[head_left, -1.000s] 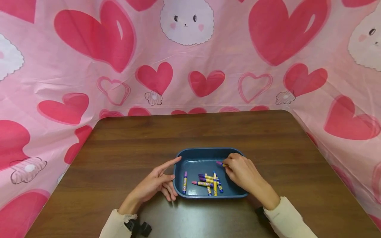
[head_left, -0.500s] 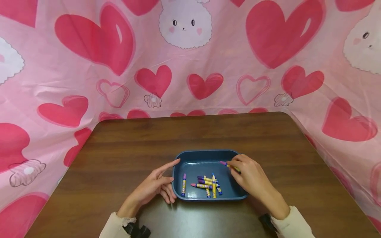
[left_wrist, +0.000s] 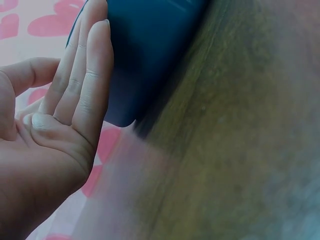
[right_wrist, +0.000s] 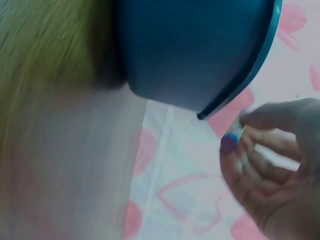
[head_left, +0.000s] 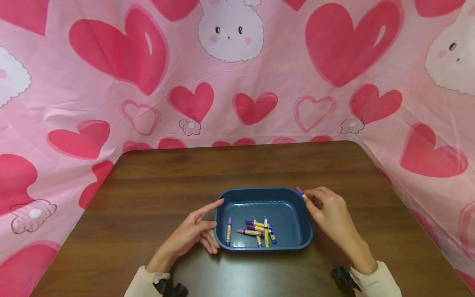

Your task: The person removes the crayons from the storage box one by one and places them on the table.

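A dark blue tray (head_left: pixel 264 249) stands on the wooden table, with several yellow-wrapped crayons in it. One purple crayon (head_left: pixel 229 232) lies apart at its left side; the others, among them a pink-tipped crayon (head_left: pixel 250 232), are crossed in a pile near the middle. My right hand (head_left: pixel 332 210) pinches a purple-tipped crayon (head_left: pixel 301 192) between thumb and fingers, beside the tray's back right corner. In the right wrist view the crayon's blue end (right_wrist: pixel 230 142) points out of the grip. My left hand (head_left: pixel 194 227) touches the tray's left rim with extended fingers (left_wrist: pixel 92 75).
The brown wooden table (head_left: pixel 167 177) reaches back to a pink cloth (head_left: pixel 222 74) printed with hearts and rabbit faces, which hangs behind and along both sides. A dark strap with a small device (head_left: pixel 170 287) is on the left wrist.
My right hand has moved rightward out of the tray with the crayon in its fingers. My left hand stays at the left rim, and the other crayons lie as before.
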The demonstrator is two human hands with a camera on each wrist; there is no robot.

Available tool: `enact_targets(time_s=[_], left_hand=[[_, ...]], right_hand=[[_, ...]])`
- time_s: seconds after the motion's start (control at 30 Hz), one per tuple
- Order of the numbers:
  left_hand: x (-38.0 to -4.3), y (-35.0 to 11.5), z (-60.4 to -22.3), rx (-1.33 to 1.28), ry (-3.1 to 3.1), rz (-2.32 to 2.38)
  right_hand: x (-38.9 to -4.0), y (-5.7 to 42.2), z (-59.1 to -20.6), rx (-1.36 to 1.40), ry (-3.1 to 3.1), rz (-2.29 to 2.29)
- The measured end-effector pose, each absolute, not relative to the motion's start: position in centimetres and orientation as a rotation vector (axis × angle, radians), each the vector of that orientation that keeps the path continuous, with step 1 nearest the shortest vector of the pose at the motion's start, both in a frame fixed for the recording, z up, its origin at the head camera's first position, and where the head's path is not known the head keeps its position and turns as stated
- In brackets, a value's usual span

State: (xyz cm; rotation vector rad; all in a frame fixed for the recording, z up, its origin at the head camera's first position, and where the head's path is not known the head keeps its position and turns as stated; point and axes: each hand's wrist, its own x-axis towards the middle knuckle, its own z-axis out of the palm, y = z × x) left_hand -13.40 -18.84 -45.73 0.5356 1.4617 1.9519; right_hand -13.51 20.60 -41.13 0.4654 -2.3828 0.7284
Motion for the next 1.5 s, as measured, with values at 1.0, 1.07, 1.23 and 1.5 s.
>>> enact_targets(time_s=[1.0, 1.07, 1.23, 1.5], left_hand=[[-13.1, -20.4, -45.6, 0.542, 1.54, 1.938], [-13.0, -20.3, -45.7, 0.54, 1.542, 1.942], [-13.0, -20.1, -45.9, 0.543, 1.542, 1.955], [-13.0, -19.9, -45.8, 0.524, 1.524, 1.969]], right_hand=[[-14.5, 22.5, -43.6, 0.021, -2.95, 1.219], [-14.5, 22.8, -43.5, 0.027, -2.961, 1.188], [-14.5, 23.2, -43.3, 0.044, -2.98, 1.132], [-14.1, 23.5, -42.3, 0.053, -2.924, 0.904]])
